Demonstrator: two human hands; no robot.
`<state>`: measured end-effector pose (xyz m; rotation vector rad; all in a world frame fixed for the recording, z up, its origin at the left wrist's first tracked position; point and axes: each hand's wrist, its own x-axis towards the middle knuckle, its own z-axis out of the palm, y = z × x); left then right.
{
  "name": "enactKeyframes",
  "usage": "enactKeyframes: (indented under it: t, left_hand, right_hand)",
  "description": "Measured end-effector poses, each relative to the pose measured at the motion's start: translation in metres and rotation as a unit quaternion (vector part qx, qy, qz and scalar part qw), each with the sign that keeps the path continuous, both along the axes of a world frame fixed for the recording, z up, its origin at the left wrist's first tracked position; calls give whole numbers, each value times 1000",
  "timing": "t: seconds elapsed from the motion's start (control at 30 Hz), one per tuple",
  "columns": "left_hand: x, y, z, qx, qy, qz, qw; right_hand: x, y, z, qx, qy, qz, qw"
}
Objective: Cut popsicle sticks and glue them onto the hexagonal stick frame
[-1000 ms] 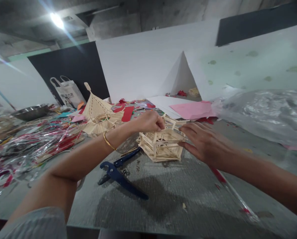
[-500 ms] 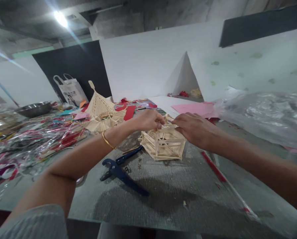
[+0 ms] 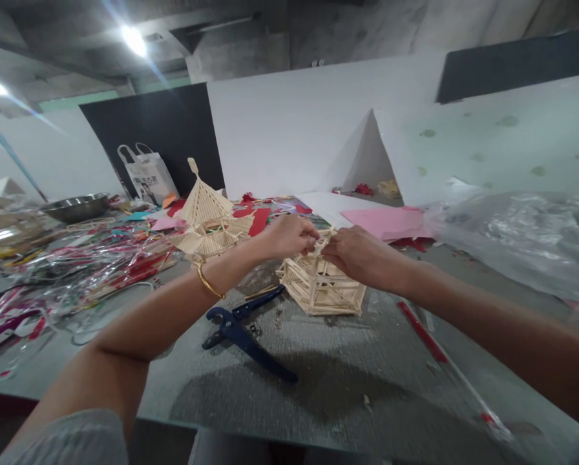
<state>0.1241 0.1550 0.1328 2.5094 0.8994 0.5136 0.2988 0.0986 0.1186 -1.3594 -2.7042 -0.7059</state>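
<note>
A small frame model made of thin wooden sticks (image 3: 324, 292) stands on the grey table in front of me. My left hand (image 3: 293, 236) is at its upper left edge, fingers bent and pinched at the top sticks. From the other side my right hand (image 3: 360, 252) reaches over the upper right, its fingertips closed close to the left ones. What lies between the fingertips is too small and partly hidden to make out. Just left of the model, blue-handled cutters (image 3: 243, 336) lie spread on the table, with a few loose sticks (image 3: 260, 292) by them.
A wooden-stick model with a pointed roof (image 3: 207, 210) stands behind my left forearm. Plastic wrapping and red scraps (image 3: 125, 271) cover the left side, near a metal bowl (image 3: 76, 208). Pink paper (image 3: 386, 223), clear plastic sheeting (image 3: 507, 229) and a red-and-clear strip (image 3: 422, 332) lie to the right.
My right hand has moved left and slightly down, so its fingertips are nearer my left hand at the model's top. The view has shifted slightly.
</note>
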Motion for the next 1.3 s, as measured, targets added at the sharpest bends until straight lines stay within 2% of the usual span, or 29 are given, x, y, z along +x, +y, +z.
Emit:
enactKeyframes:
  t: [0.13,0.23,0.33,0.4,0.47,0.53,0.63,0.7,0.8,0.9,0.97,1.03,1.13,1.3]
  left_hand:
    - [-7,0,-1,-10,-16,-4,1000]
    - [-15,-3,3,3,-23,1,1000]
    - [-28,-14,11,11,-62,19,998]
    - [-40,-24,15,27,-108,43,993]
    - [-54,-36,16,49,-154,71,984]
    - [-67,-46,10,54,-187,86,977]
    - [-83,-63,-8,16,-211,90,973]
    - [-92,-76,-23,-20,-217,93,972]
    - [-105,-99,-44,-82,-215,108,967]
    - [-116,-119,-58,-101,-209,133,964]
    - [-122,-127,-62,-71,-202,154,965]
    - [-128,-132,-64,-44,-191,172,965]
    - [-135,-133,-65,-50,-190,169,966]
    - [-138,-121,-72,-100,-242,134,956]
  right_hand:
    - [-1,1,-1,13,-11,9,1000]
    - [5,-2,4,36,14,0,999]
    - [21,-22,13,91,84,1,992]
    - [32,-45,12,122,142,-7,982]
    - [40,-69,0,110,194,-48,974]
    - [41,-90,-22,32,227,-97,968]
    - [32,-110,-58,-94,254,-149,951]
    - [22,-119,-74,-132,253,-158,945]
    - [4,-126,-81,-156,228,-131,952]
    - [-17,-122,-79,-141,205,-102,963]
    - [-30,-111,-79,-116,215,-129,961]
    - [-42,-97,-81,-99,273,-173,941]
    - [-52,-78,-87,-94,362,-212,903]
    - [-55,-58,-98,-182,428,-226,856]
